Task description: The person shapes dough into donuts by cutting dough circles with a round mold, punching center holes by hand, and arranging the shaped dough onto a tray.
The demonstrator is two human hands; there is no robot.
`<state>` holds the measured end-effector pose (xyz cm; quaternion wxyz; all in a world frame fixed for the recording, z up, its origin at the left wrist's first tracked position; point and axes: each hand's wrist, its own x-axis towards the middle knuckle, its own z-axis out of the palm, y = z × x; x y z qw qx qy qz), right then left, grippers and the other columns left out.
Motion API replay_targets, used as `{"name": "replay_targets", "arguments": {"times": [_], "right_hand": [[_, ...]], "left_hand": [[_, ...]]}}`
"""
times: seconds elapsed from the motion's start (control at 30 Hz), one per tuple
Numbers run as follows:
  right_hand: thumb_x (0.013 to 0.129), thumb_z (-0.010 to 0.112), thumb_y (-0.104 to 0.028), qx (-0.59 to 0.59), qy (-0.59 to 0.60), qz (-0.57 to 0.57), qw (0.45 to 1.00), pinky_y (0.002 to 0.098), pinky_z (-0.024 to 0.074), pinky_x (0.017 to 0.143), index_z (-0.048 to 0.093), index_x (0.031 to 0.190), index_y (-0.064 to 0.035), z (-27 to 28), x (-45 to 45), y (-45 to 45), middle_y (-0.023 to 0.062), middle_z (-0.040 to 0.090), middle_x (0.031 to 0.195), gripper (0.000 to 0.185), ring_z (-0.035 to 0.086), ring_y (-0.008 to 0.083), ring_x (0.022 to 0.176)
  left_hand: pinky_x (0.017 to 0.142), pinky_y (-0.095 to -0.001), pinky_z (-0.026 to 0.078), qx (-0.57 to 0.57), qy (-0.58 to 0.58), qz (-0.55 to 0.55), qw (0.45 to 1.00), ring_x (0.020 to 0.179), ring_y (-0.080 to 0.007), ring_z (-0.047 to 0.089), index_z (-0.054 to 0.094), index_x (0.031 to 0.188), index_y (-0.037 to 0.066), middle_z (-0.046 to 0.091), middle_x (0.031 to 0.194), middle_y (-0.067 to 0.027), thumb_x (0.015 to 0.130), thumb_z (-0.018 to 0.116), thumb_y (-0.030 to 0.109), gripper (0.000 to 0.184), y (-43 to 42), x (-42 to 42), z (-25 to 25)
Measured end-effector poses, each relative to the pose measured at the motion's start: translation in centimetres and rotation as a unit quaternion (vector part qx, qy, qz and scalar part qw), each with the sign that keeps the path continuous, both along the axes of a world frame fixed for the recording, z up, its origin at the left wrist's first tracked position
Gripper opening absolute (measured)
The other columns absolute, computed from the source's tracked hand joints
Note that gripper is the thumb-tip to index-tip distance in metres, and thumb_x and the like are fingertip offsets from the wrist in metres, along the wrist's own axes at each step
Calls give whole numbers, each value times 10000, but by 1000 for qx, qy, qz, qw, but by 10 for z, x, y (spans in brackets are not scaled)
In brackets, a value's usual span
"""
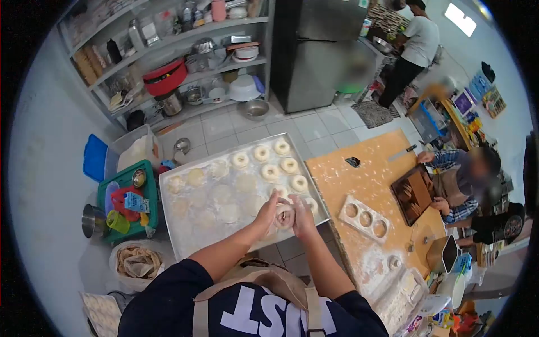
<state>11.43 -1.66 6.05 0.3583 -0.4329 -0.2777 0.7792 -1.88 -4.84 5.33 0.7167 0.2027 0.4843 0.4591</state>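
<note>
Both of my hands are together over the near right part of a large floured metal tray (185, 238). Between my left hand (267, 213) and my right hand (303, 216) is a pale dough ring (284, 217), with the fingers of both hands curled around it. Several other dough rings (270, 172) lie in rows on the tray's right side. Flat dough rounds (196, 177) and floury round marks cover its left and middle. One ring (310, 205) sits just beyond my right hand, near the tray's edge.
A wooden table (337, 168) adjoins on the right, bearing a three-hole mould (365, 219). A co-worker (455, 180) there holds a dark tray (412, 194). Another person (418, 42) stands near the fridge (320, 62). Left are a green crate (128, 200) and a flour bin (137, 149).
</note>
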Motion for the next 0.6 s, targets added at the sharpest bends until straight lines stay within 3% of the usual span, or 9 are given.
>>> {"name": "replay_targets", "arguments": {"times": [0.03, 0.13, 0.17, 0.27, 0.4, 0.43, 0.53, 0.6], "right_hand": [[938, 507, -292, 0, 50, -104, 993, 310, 514, 571, 491, 1108, -40, -16, -31, 8, 94, 596, 914, 305, 587, 152, 672], [938, 509, -295, 9, 52, -23, 998, 290, 495, 521, 489, 1109, -43, -28, -67, 21, 85, 584, 853, 306, 549, 133, 603], [938, 512, -302, -8, 37, 87, 995, 270, 473, 477, 495, 1098, -47, -28, -81, 29, 71, 569, 798, 302, 531, 131, 560], [937, 511, -275, 46, -53, 35, 997, 260, 458, 458, 509, 1090, -54, -23, -101, 34, 57, 558, 763, 269, 526, 127, 545], [931, 525, -260, 50, -20, -53, 997, 248, 461, 483, 519, 1090, -59, -36, -130, 42, 43, 549, 794, 256, 533, 116, 572], [921, 535, -319, 60, -4, 35, 998, 225, 457, 475, 500, 1082, -26, -45, -136, 48, 65, 575, 828, 336, 574, 112, 607], [925, 535, -307, 3, -74, 118, 990, 232, 464, 488, 499, 1107, -19, -52, -143, 63, 58, 577, 828, 342, 574, 114, 611], [920, 552, -310, 7, -43, 38, 998, 259, 496, 584, 511, 1105, -33, -54, -146, 73, 65, 574, 866, 336, 586, 138, 688]], "left_hand": [[616, -320, 488, -20, -159, 189, 969, 674, -160, 569, 525, 963, 56, 573, 757, -93, 940, 300, 577, 568, -2, -8, 19], [594, -315, 476, -21, -112, 200, 973, 659, -153, 567, 526, 963, 56, 581, 741, -88, 945, 294, 571, 565, 9, -47, 14], [608, -312, 477, -75, -19, 140, 987, 673, -151, 569, 526, 966, 61, 583, 745, -75, 948, 301, 560, 547, 13, -60, 15], [551, -249, 469, 47, 55, 51, 996, 653, -123, 582, 560, 977, 40, 603, 760, -72, 940, 369, 542, 539, 17, -91, -7], [685, -297, 506, -1, -135, 269, 954, 736, -156, 611, 570, 975, 29, 624, 895, -127, 948, 329, 549, 573, 25, -95, -18], [706, -301, 506, -6, -69, 232, 970, 754, -163, 613, 568, 980, 27, 620, 912, -129, 947, 328, 552, 578, 29, -103, -21], [765, -312, 502, -7, 75, 132, 988, 810, -182, 613, 564, 1005, 20, 610, 950, -129, 941, 334, 560, 591, 43, -124, -42], [799, -316, 492, 8, 101, 95, 990, 856, -195, 608, 561, 1036, 15, 605, 958, -119, 935, 349, 565, 598, 50, -130, -58]]}}
